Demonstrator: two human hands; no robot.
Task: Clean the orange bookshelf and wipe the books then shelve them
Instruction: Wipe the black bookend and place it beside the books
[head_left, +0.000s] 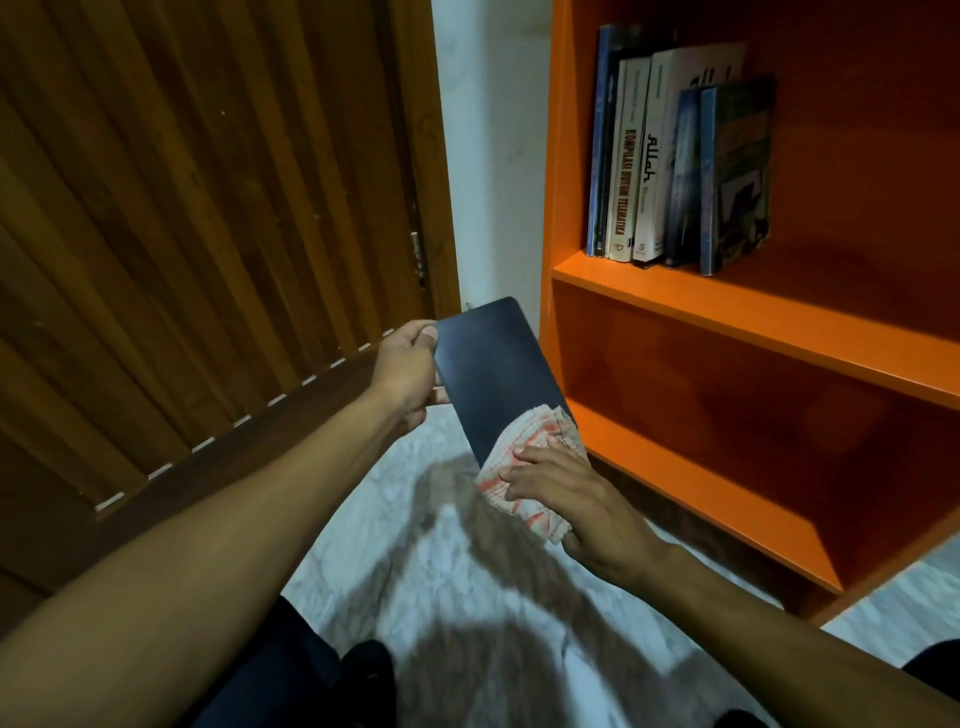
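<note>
A dark, plain-covered book (491, 371) is held tilted in front of me, above the floor. My left hand (408, 371) grips its left edge, thumb on the cover. My right hand (566, 493) presses an orange-and-white checked cloth (524, 470) against the book's lower end. The orange bookshelf (753, 322) stands to the right. Several books (675, 156) stand upright at the left end of its upper shelf. The lower shelf compartments show no books.
A brown slatted wooden door (208, 234) fills the left side, with a white wall strip (493, 156) between it and the shelf. The floor (467, 597) is pale marble-patterned tile with my shadow on it. My dark-clothed knees show at the bottom edge.
</note>
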